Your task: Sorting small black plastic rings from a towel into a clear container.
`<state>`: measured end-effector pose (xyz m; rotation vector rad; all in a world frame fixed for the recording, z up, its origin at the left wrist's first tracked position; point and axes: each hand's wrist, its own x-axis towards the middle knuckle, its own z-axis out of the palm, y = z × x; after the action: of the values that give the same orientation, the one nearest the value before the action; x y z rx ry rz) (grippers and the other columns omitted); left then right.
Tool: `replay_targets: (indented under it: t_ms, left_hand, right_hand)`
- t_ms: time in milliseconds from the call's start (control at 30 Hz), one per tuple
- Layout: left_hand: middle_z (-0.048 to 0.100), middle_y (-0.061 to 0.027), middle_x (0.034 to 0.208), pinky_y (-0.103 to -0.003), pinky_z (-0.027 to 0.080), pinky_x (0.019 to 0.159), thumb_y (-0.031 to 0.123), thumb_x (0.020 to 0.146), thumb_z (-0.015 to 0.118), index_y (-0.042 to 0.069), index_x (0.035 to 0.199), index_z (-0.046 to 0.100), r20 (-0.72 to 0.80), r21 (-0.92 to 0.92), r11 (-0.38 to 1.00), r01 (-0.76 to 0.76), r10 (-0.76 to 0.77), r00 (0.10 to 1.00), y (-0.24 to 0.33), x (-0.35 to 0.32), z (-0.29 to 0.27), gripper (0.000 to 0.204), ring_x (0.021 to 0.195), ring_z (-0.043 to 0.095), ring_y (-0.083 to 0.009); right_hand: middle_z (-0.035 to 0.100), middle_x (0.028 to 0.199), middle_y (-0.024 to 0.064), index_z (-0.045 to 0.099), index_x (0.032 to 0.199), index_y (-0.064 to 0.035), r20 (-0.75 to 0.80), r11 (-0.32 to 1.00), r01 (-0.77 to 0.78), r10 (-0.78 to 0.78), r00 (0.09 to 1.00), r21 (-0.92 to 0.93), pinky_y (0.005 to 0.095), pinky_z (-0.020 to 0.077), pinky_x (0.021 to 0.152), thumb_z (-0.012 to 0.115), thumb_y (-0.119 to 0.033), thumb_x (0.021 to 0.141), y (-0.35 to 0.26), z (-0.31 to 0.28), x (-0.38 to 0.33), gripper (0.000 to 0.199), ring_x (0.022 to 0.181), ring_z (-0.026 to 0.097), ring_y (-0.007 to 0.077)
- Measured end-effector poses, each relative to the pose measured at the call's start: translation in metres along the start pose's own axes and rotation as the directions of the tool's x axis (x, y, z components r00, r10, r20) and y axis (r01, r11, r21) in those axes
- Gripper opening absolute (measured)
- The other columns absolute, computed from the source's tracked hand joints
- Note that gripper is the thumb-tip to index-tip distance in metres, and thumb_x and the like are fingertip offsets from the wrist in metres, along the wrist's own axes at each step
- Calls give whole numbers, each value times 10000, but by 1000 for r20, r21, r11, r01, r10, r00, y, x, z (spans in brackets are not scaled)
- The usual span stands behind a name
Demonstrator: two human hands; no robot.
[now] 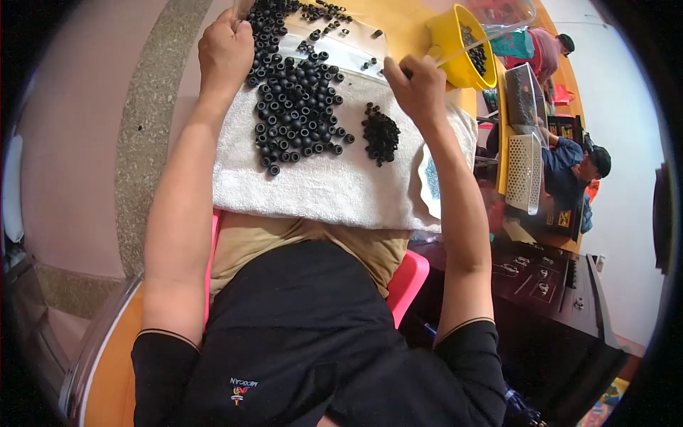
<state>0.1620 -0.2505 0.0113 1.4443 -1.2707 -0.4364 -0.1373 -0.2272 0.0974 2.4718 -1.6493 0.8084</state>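
Note:
My left hand [226,55] is at the top left, fingers closed on something pale that I cannot make out at the picture's edge. Beside it, a spread of round black hollow beads [295,107] covers part of a white towel [313,196]. My right hand [418,85] has its fingers curled together near a yellow bucket [448,35]; what they hold, if anything, is hidden. Small black pieces [467,34] show inside the bucket. Between my forearms, right of the large beads, lies a pile of smaller black pieces [382,135].
Loose small black pieces [324,12] lie on the wooden tabletop [363,14]. A pale thin strip [491,40] crosses the bucket's mouth. Further right are a white perforated basket [524,174], a clear bin [523,96] and two other people [565,164] [544,53].

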Motion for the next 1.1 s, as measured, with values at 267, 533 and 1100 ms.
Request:
replay_targets:
  t_ms: [267,533,1100]
  left_hand:
    - [741,-177,1119,-370,523,935,154,937,572,52,1269,675,22,50,998,45,-46,999,1,0,-2,362,1039,718,-277]
    - [741,-173,1133,-357,525,935,142,935,574,24,1265,671,17,44,999,18,-19,1000,-13,5,2,364,1039,721,-251]
    - [737,-172,1131,-375,519,947,209,949,589,83,1278,680,-26,117,993,10,-7,1000,-36,10,7,363,1072,709,-270]
  right_hand:
    - [470,521,173,592,669,24,157,983,-161,146,977,91,363,420,502,712,-247,888,-15,-20,-57,368,463,482,195]
    - [640,679,168,683,786,-35,200,986,-168,168,965,-17,417,507,638,713,-281,892,-27,-23,-81,269,644,646,343]
    - [741,964,101,739,932,-28,-61,974,-120,134,989,192,312,542,754,737,-90,889,-26,-35,-111,75,851,670,211]
